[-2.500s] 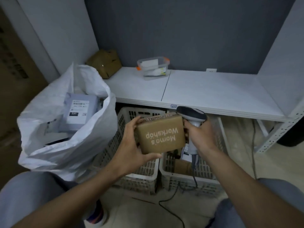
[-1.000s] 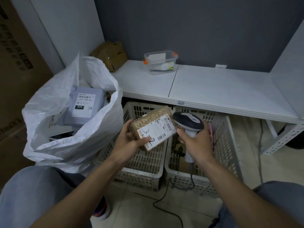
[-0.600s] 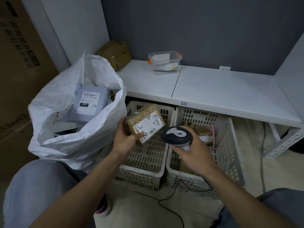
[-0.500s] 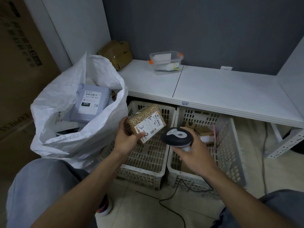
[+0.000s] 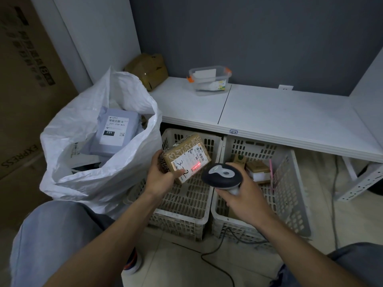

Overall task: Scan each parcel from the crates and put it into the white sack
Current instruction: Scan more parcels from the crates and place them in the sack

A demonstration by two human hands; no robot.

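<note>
My left hand (image 5: 160, 176) grips a small brown parcel (image 5: 185, 157) over the left crate (image 5: 186, 212), its white label turned up. A red scan line glows on that label. My right hand (image 5: 242, 198) grips a black and white barcode scanner (image 5: 222, 177), whose head points at the parcel from the right. The right crate (image 5: 290, 195) holds a few small brown boxes (image 5: 256, 169). To the left stands the open white sack (image 5: 87, 162) with a grey mailer (image 5: 116, 131) inside.
A white shelf (image 5: 279, 112) runs above the crates and carries a clear plastic tub (image 5: 209, 79) and a brown package (image 5: 148, 70). Large cardboard boxes (image 5: 22, 100) stand at the far left. The scanner cable (image 5: 215, 264) trails over the floor between my knees.
I turned the parcel so its label faces up, then lowered the scanner to its right. The red scan line now lights the label.
</note>
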